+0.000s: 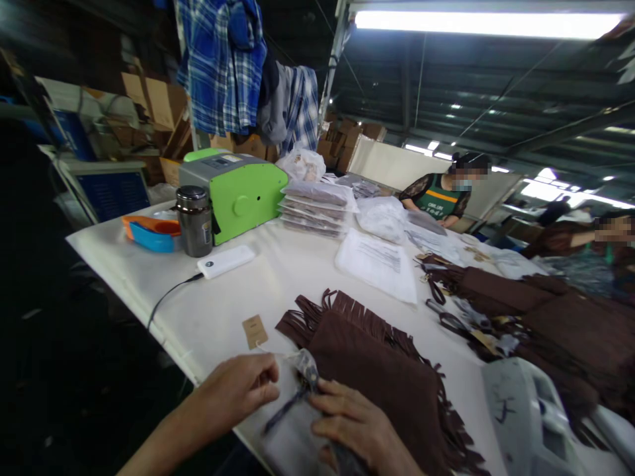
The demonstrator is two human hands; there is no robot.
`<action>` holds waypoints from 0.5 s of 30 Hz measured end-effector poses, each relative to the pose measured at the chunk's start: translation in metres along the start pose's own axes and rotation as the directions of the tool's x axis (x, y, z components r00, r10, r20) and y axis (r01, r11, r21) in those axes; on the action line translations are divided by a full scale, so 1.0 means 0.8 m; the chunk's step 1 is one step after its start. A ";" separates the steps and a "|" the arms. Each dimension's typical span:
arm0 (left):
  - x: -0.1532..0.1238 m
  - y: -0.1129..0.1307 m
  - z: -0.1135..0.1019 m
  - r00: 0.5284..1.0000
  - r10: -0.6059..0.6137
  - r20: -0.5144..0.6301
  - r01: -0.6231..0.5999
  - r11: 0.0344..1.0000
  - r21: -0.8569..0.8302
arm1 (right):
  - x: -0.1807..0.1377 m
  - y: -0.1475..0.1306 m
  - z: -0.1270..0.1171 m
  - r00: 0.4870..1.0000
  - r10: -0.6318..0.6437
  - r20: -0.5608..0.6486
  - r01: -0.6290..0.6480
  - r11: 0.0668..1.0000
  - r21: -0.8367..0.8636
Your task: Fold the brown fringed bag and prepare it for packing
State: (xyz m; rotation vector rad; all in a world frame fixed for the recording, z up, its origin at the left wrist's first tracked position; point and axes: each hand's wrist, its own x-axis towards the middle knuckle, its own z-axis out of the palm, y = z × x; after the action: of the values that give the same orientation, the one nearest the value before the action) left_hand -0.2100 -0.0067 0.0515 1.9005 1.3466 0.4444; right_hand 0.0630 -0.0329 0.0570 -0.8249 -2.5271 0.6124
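A dark brown fringed bag (367, 370) lies on the table in front of me. My left hand (238, 390) is closed, thumb against curled fingers, just left of the bag. Whatever it may pinch is too small to make out. A brown paper tag (254, 332) with a thin white string lies right above that hand. My right hand (352, 423) rests with outstretched fingers on the bag's near left edge. Its fingertips touch a plastic-covered strap (308, 370) with metal hardware. Beneath both hands the near, greyish material is blurred.
A grey tape dispenser-like device (530, 410) stands at right, near more brown bags (536, 297). Farther back are a plastic sheet stack (380, 264), packed bags (315, 208), a green machine (243, 201), a flask (194, 225) and a white power bank (225, 261). A co-worker (436, 198) is across the table.
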 end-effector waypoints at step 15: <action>0.022 0.064 0.143 0.960 0.069 0.270 -0.133 0.965 0.226 | -0.067 0.035 0.020 0.954 0.242 -0.175 -0.281 0.925 -0.254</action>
State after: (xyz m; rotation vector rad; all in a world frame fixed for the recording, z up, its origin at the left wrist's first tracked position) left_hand -0.0951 -0.0417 0.0120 2.1500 1.1736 0.0740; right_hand 0.1070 -0.0501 0.0162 -1.2755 -2.4227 0.2677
